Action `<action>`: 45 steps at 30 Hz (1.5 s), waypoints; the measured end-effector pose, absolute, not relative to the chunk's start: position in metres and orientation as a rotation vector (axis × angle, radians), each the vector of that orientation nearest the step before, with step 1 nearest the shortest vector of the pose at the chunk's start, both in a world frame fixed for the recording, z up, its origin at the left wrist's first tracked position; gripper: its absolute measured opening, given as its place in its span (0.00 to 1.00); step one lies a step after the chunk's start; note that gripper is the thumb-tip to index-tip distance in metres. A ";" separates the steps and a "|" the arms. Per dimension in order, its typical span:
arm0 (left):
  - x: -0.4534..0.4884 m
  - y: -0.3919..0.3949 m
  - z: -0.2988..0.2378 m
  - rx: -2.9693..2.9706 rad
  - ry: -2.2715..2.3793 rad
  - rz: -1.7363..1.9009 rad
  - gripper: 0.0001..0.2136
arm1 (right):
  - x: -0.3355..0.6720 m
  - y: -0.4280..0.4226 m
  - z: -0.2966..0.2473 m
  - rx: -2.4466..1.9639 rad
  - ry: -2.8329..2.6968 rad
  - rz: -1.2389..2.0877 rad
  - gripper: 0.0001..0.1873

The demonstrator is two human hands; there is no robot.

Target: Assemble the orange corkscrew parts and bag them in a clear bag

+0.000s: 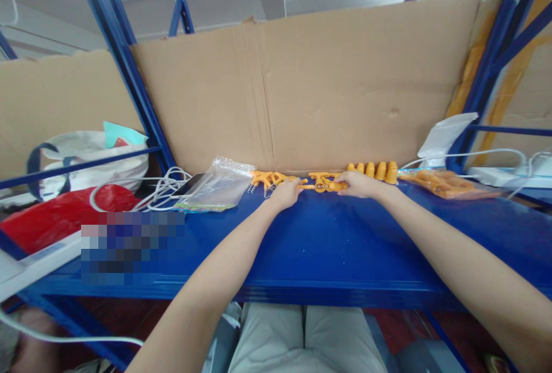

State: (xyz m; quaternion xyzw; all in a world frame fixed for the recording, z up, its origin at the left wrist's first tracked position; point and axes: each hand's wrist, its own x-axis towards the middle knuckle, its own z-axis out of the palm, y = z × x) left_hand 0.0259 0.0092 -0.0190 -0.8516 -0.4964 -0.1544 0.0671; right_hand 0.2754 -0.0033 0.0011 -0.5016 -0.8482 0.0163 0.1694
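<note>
My left hand [285,193] is at the back of the blue shelf, its fingers closed around a thin orange plastic piece [307,187] that looks twisted. My right hand [360,184] pinches another orange plastic piece [336,187] a short way to the right. Between the hands lie orange parts with a round metallic-looking spot [319,187]; whether they are joined to the held pieces I cannot tell. Left of my left hand are branching orange parts [262,177] with small dark metal coils or hooks [268,191]. Beyond my right hand stands a row of orange cup-shaped pieces [380,170].
A clear plastic bag [219,186] and white cables [166,190] lie to the left, near a red bag [64,215] and a white cloth bag [92,157]. On the right is a bag of orange parts [446,183]. Cardboard [328,91] walls the back; blue posts [125,62] flank it.
</note>
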 end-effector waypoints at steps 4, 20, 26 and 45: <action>0.026 0.008 -0.019 -2.530 -1.536 -0.471 0.12 | 0.274 -0.005 0.002 -1.388 -2.418 0.079 0.07; 0.042 -0.001 -0.022 -2.578 -1.428 -0.733 0.09 | 0.272 -0.001 -0.010 -1.136 -2.450 -0.071 0.16; 0.036 0.004 -0.023 -2.615 -1.393 -0.734 0.09 | 0.272 0.000 -0.010 -1.124 -2.383 0.103 0.17; 0.030 0.007 -0.026 -2.653 -1.232 -0.713 0.08 | 0.275 -0.015 -0.005 -1.355 -1.772 1.123 0.30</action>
